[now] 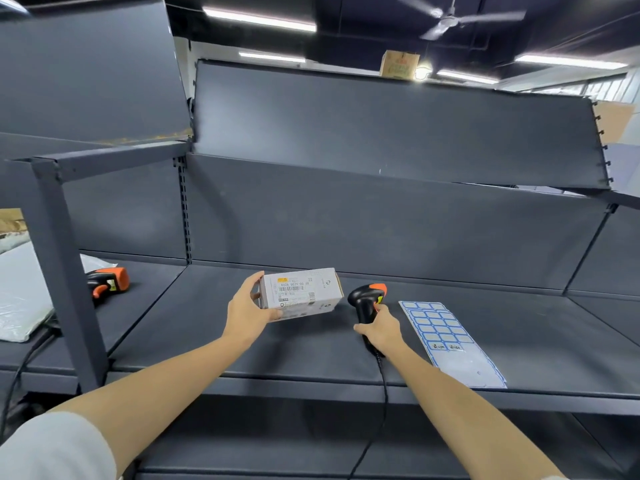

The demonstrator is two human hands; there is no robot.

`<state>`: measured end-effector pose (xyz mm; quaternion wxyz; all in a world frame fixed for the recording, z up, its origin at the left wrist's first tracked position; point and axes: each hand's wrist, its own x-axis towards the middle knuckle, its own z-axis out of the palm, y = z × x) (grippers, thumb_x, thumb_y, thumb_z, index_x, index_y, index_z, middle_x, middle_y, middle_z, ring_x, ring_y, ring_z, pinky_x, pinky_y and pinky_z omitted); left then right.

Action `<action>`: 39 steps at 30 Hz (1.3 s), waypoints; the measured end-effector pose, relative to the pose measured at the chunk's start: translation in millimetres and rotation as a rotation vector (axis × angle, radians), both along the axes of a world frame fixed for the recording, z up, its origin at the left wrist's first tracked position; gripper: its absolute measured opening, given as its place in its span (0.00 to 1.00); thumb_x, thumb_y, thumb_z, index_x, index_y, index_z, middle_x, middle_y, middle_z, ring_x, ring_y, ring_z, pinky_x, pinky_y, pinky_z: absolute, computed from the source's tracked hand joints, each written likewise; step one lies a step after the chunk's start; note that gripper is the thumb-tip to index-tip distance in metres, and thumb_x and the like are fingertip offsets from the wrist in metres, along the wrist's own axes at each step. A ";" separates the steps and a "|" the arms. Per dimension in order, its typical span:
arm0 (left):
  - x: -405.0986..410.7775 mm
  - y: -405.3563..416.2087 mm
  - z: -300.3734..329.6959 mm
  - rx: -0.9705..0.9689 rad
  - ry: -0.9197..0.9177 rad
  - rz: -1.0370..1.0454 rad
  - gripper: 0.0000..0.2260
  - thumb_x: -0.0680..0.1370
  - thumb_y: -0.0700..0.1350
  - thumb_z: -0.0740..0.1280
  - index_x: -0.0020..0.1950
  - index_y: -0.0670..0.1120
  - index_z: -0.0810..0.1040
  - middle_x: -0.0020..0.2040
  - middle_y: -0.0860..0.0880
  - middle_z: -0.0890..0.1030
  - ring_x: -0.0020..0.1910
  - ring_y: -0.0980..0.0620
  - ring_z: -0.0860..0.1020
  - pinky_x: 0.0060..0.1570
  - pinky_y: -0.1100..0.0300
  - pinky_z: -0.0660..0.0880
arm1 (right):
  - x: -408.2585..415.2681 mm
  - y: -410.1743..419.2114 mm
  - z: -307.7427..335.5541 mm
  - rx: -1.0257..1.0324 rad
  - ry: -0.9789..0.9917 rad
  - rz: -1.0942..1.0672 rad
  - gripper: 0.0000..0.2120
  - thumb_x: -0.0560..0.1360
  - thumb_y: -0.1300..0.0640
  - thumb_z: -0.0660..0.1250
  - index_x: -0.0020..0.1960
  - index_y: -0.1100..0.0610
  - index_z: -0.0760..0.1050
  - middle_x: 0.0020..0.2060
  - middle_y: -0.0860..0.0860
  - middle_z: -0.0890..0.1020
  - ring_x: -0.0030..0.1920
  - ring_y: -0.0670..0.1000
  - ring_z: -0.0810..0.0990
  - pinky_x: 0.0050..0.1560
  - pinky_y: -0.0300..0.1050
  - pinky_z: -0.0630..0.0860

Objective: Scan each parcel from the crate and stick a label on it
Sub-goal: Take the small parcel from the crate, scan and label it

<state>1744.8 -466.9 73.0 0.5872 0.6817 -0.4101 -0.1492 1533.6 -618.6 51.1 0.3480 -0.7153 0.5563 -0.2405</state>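
A small white parcel box (304, 291) with a printed barcode label facing me is held just above the dark shelf (207, 327). My left hand (247, 308) grips its left end. My right hand (379, 329) grips the handle of a black and orange barcode scanner (367, 301), whose head sits just right of the box. A sheet of blue-bordered labels (446, 337) lies flat on the shelf to the right of the scanner. The crate is out of view.
A second orange and black scanner (107, 282) lies on the shelf at the left, behind a dark upright post (65, 271). A grey plastic mailer bag (17, 292) lies at the far left. Dark back panels close the shelf behind. The scanner's cable (382, 403) hangs over the front edge.
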 end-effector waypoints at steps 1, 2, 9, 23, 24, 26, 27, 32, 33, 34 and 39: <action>-0.4 1.0 1.0 0.000 0.002 0.003 0.36 0.66 0.33 0.77 0.70 0.48 0.68 0.60 0.54 0.75 0.58 0.55 0.72 0.56 0.58 0.72 | 1.5 0.6 -0.5 -0.013 0.035 -0.002 0.30 0.71 0.59 0.72 0.69 0.62 0.64 0.60 0.59 0.77 0.59 0.58 0.76 0.51 0.43 0.71; -1.3 2.3 1.7 0.000 0.004 0.004 0.36 0.66 0.33 0.77 0.70 0.48 0.68 0.61 0.54 0.75 0.58 0.55 0.72 0.57 0.57 0.72 | 3.0 1.6 -0.8 -0.024 0.072 0.001 0.30 0.71 0.59 0.72 0.69 0.62 0.65 0.59 0.60 0.77 0.60 0.58 0.76 0.54 0.44 0.72; -10.7 10.9 1.5 0.008 0.007 -0.026 0.35 0.67 0.34 0.77 0.70 0.48 0.67 0.64 0.53 0.74 0.60 0.53 0.72 0.58 0.53 0.74 | 11.5 8.6 -5.3 -0.039 0.321 0.032 0.34 0.73 0.49 0.71 0.71 0.63 0.61 0.67 0.60 0.71 0.67 0.60 0.69 0.68 0.49 0.65; -20.3 31.3 -8.2 0.090 0.016 -0.144 0.34 0.68 0.33 0.75 0.70 0.49 0.67 0.63 0.51 0.75 0.59 0.51 0.74 0.58 0.48 0.76 | -64.9 21.4 -1.2 -0.127 0.380 -0.170 0.30 0.78 0.46 0.63 0.70 0.65 0.61 0.64 0.62 0.73 0.67 0.61 0.68 0.66 0.51 0.62; -20.2 32.2 -9.1 0.101 0.011 -0.155 0.34 0.68 0.33 0.75 0.70 0.49 0.67 0.63 0.51 0.76 0.59 0.50 0.74 0.59 0.48 0.76 | -72.3 21.0 -1.0 -0.130 0.385 -0.183 0.29 0.78 0.46 0.63 0.69 0.65 0.62 0.63 0.62 0.74 0.66 0.61 0.69 0.66 0.51 0.62; -20.4 33.4 -11.2 0.123 0.002 -0.172 0.33 0.68 0.34 0.75 0.70 0.49 0.68 0.63 0.51 0.76 0.60 0.50 0.74 0.61 0.48 0.74 | -85.3 20.1 0.0 -0.134 0.379 -0.208 0.28 0.79 0.47 0.63 0.69 0.64 0.62 0.63 0.61 0.75 0.66 0.60 0.69 0.66 0.51 0.61; -20.7 33.3 -12.2 0.132 0.001 -0.175 0.34 0.68 0.34 0.76 0.70 0.48 0.67 0.63 0.51 0.76 0.59 0.51 0.74 0.61 0.49 0.74 | -91.1 18.7 0.8 -0.136 0.375 -0.219 0.27 0.79 0.48 0.63 0.70 0.64 0.62 0.63 0.61 0.75 0.66 0.60 0.69 0.66 0.50 0.60; -24.0 28.1 -17.2 0.192 0.025 -0.171 0.38 0.69 0.32 0.75 0.75 0.46 0.62 0.67 0.49 0.74 0.59 0.52 0.72 0.62 0.53 0.70 | -116.1 5.5 2.1 -0.134 0.323 -0.245 0.28 0.78 0.51 0.64 0.72 0.64 0.62 0.65 0.61 0.74 0.67 0.61 0.68 0.65 0.50 0.62; -24.0 26.6 -17.9 0.204 0.033 -0.166 0.38 0.69 0.32 0.74 0.75 0.46 0.61 0.68 0.48 0.73 0.60 0.52 0.72 0.61 0.54 0.70 | -121.0 2.4 2.0 -0.133 0.312 -0.247 0.27 0.78 0.51 0.64 0.71 0.64 0.62 0.65 0.61 0.73 0.67 0.61 0.68 0.65 0.50 0.62; -23.9 24.9 -19.0 0.214 0.035 -0.162 0.39 0.69 0.32 0.74 0.76 0.46 0.61 0.68 0.48 0.73 0.60 0.52 0.72 0.62 0.54 0.70 | -126.0 -1.3 1.9 -0.133 0.308 -0.250 0.27 0.78 0.51 0.64 0.71 0.64 0.62 0.66 0.61 0.73 0.67 0.61 0.67 0.65 0.49 0.62; -23.4 18.0 -24.8 0.271 -0.013 -0.151 0.37 0.73 0.35 0.72 0.77 0.45 0.58 0.71 0.48 0.71 0.69 0.47 0.69 0.67 0.50 0.67 | -149.1 -17.2 -3.4 -0.093 0.278 -0.278 0.25 0.78 0.53 0.64 0.70 0.65 0.63 0.64 0.61 0.73 0.66 0.62 0.68 0.64 0.50 0.63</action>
